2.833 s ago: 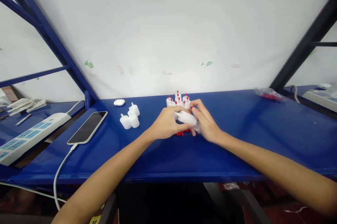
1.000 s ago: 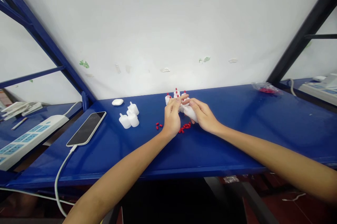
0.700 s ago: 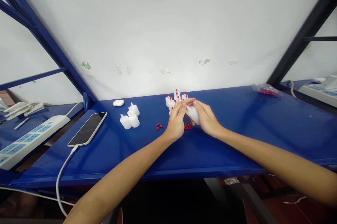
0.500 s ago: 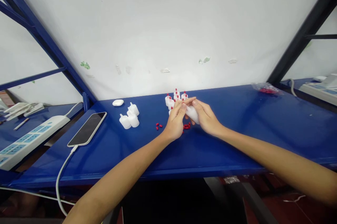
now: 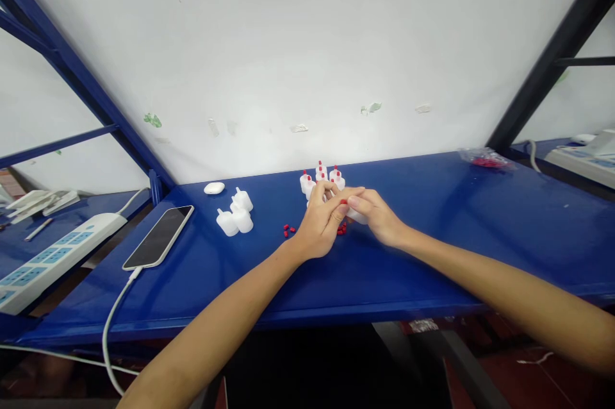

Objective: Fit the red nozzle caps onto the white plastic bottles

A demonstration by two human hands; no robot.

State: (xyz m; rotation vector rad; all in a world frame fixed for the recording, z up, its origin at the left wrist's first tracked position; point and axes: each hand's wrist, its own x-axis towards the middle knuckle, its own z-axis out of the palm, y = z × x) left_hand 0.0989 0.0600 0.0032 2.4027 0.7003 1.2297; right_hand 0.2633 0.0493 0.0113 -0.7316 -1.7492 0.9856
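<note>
Over the blue table my right hand (image 5: 379,215) is closed around a small white plastic bottle (image 5: 356,215), lying tilted with its top toward the left. My left hand (image 5: 321,220) meets it, thumb and fingers pinching a red cap (image 5: 343,202) at the bottle's tip. Whether the cap is fully seated I cannot tell. Just behind the hands stand several white bottles with red caps (image 5: 321,172), partly hidden by my left fingers. Loose red caps (image 5: 341,229) lie beneath the hands, and a few more red caps (image 5: 288,230) are left of my left wrist.
Uncapped white bottles (image 5: 235,213) stand in a group to the left, near a white earphone case (image 5: 214,188). A charging phone (image 5: 158,237) lies farther left beside a power strip (image 5: 57,255). A clear bag of red pieces (image 5: 487,161) rests at the back right.
The bottle has turned in my hands and its tip now points left, with a red cap showing there. My left hand has shifted slightly down, its thumb now on the cap.
</note>
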